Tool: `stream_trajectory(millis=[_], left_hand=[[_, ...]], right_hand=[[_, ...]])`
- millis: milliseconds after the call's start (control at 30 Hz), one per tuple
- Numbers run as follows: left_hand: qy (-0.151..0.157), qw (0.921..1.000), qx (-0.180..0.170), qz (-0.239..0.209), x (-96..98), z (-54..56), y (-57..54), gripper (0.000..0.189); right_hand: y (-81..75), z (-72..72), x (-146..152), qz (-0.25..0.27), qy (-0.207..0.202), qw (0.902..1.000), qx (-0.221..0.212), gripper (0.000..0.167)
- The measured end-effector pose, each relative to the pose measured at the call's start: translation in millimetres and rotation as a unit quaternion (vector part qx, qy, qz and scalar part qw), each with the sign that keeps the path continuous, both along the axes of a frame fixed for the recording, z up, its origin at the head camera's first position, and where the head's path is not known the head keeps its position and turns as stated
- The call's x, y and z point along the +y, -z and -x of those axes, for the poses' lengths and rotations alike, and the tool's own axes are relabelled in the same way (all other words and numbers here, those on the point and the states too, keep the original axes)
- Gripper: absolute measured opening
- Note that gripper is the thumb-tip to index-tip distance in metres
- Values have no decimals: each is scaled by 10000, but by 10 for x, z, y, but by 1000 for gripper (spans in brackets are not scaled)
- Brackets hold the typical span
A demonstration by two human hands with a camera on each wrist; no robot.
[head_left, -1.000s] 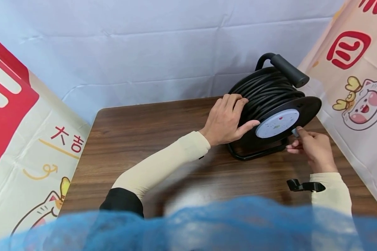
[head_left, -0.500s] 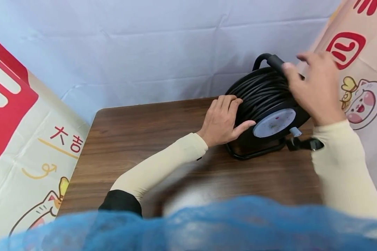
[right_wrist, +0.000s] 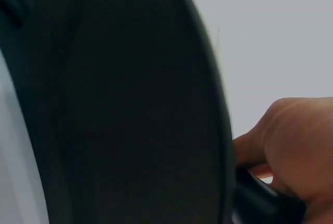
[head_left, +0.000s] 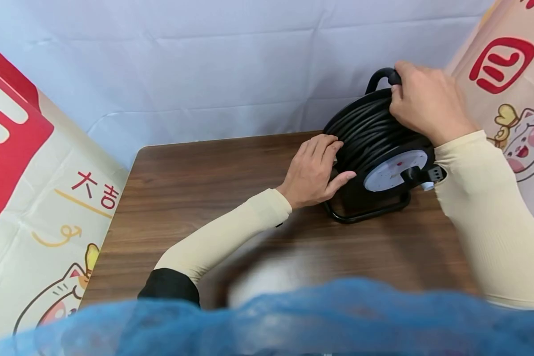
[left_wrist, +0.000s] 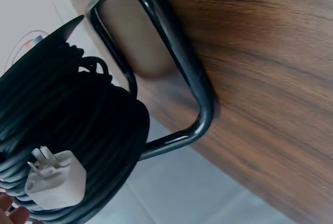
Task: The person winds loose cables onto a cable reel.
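Note:
A black cable reel (head_left: 374,133) stands on its tubular frame (head_left: 360,216) at the table's right rear, wound with thick black cable. My right hand (head_left: 429,101) grips the reel's carry handle (head_left: 384,75), fingers curled round it, which the right wrist view also shows. My left hand (head_left: 311,170) rests against the reel's left side, fingers fairly straight and thumb spread. In the left wrist view a white plug (left_wrist: 57,179) with metal pins lies against the coils, close to my fingertips (left_wrist: 18,215). A round pale socket plate (head_left: 382,175) faces front, partly behind the wrist camera.
The brown wood table (head_left: 204,188) extends left of the reel. A pale cloth wall (head_left: 204,74) stands right behind it, and a printed cloth (head_left: 516,123) hangs close on the right. A pale crank knob (head_left: 427,186) juts from the reel's front, under my right wrist.
My right hand has let go of the crank knob, risen, and taken hold of the carry handle. The left hand has stayed at the reel's left side.

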State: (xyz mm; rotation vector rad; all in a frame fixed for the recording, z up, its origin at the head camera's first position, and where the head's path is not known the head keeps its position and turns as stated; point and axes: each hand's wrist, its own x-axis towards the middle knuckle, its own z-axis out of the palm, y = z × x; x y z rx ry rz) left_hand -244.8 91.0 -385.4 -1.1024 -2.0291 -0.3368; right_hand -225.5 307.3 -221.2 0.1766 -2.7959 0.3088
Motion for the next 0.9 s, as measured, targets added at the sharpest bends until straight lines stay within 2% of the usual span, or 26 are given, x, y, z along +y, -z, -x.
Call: stream_trajectory(millis=[167, 300, 400, 500, 600, 733, 900], left_hand=[[-220, 9994, -139, 223, -22, 13, 26, 64], [-523, 9966, -376, 509, -25, 37, 51, 59], [-640, 9944, -564, 627, -32, 58, 44, 56], [-594, 9931, -811, 596, -35, 72, 11, 53], [-375, 9931, -1016, 448, -11, 72, -45, 54], [-241, 9922, -1137, 457, 73, 62, -113, 58], [-712, 9848, -1343, 834, 150, 104, -119, 57]], right_hand=[[-36, 14, -26, 71, 332, 9993, -163, 40], [-22, 45, -53, 166, 657, 9974, -240, 41], [-12, 80, -76, 210, 847, 9959, -246, 41], [-18, 122, -102, 270, 1041, 9937, -323, 38], [-28, 169, -125, 305, 1248, 9909, -410, 33], [-37, 231, -142, 287, 1506, 9869, -510, 29], [-25, 311, -175, 224, 1699, 9842, -450, 25]])
